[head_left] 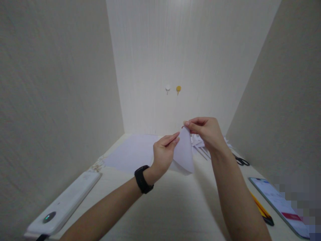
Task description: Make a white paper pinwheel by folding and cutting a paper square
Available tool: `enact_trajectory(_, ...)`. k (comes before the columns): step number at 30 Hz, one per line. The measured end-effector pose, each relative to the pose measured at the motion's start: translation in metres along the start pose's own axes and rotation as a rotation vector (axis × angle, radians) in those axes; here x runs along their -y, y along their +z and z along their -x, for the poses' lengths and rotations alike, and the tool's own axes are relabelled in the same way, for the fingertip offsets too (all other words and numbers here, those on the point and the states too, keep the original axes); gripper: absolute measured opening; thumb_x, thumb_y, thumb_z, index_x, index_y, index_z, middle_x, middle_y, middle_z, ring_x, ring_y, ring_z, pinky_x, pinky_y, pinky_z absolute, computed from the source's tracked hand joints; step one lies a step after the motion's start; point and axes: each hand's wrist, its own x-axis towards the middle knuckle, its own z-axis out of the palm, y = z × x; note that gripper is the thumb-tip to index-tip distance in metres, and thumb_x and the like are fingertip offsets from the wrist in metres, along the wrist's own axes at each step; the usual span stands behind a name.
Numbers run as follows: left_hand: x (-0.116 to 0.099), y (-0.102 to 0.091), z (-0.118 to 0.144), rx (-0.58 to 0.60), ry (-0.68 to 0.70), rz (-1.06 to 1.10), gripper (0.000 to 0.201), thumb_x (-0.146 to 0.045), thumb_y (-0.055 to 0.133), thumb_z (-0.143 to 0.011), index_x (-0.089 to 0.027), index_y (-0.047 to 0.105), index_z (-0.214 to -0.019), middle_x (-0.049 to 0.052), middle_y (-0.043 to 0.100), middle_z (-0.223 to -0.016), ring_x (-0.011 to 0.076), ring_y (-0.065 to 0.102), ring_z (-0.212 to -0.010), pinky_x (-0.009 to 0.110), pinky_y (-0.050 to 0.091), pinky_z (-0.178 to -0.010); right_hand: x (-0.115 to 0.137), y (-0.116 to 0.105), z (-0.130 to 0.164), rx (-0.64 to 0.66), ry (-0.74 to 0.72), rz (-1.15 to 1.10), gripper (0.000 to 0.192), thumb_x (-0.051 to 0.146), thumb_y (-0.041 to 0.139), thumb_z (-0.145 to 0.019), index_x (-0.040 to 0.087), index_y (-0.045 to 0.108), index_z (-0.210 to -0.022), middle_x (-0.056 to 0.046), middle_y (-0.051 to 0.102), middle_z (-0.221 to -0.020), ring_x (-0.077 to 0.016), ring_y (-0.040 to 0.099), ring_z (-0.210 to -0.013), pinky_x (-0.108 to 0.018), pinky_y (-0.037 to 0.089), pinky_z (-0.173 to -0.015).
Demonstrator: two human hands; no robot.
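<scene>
White paper point(184, 154) pinched by left hand point(163, 155), right hand point(207, 132) (fingers clamped, above desk).

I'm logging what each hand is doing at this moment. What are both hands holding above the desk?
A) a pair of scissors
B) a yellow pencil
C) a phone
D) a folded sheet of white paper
D: the left hand and right hand both pinch the folded white paper; the scissors lie untouched on the desk.

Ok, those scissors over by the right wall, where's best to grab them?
Probably by the black handle loops, coming in from the near side. The scissors lie flat on the desk, loops toward the open desk; the blades point back under the folded paper pile, partly hidden.
</scene>
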Motion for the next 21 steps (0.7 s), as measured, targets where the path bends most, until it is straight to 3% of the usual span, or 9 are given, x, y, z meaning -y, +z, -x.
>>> enact_trajectory(7,-0.0014,0.0002,0.0010,0.007,-0.010,-0.011,0.018,-0.022,0.070,-0.084,-0.025,0.078,-0.099,0.004,0.077,-0.098,0.0164,0.071,-0.086,0.028,0.057,-0.080,-0.0026,-0.0010,-0.0012,-0.023,-0.020,-0.028,0.027,0.039,0.087,-0.052,0.017,0.075,-0.060,-0.007,0.071,-0.062,-0.0158,0.062,-0.057,-0.030,0.051,-0.057)
enact_trajectory(15,-0.0003,0.0002,0.0001,-0.027,-0.038,0.003,0.019,-0.025,0.070,-0.083,-0.024,0.078,-0.101,0.004,0.077,-0.100,0.0175,0.071,-0.089,0.029,0.057,-0.083,-0.0017,-0.0014,0.0002,0.138,0.036,0.093,0.045,0.053,0.087,-0.050,0.013,0.074,-0.066,-0.006,0.068,-0.062,-0.0150,0.059,-0.057,-0.028,0.048,-0.055)
enact_trajectory(21,-0.0020,0.0009,0.0008,-0.008,-0.050,0.007,0.019,-0.024,0.070,-0.084,-0.025,0.078,-0.101,0.004,0.077,-0.101,0.0170,0.071,-0.090,0.029,0.057,-0.085,-0.0034,-0.0011,-0.0002,0.088,0.065,0.094,0.045,0.053,0.088,-0.045,0.014,0.070,-0.057,-0.003,0.063,-0.055,-0.0129,0.053,-0.052,-0.027,0.045,-0.051)
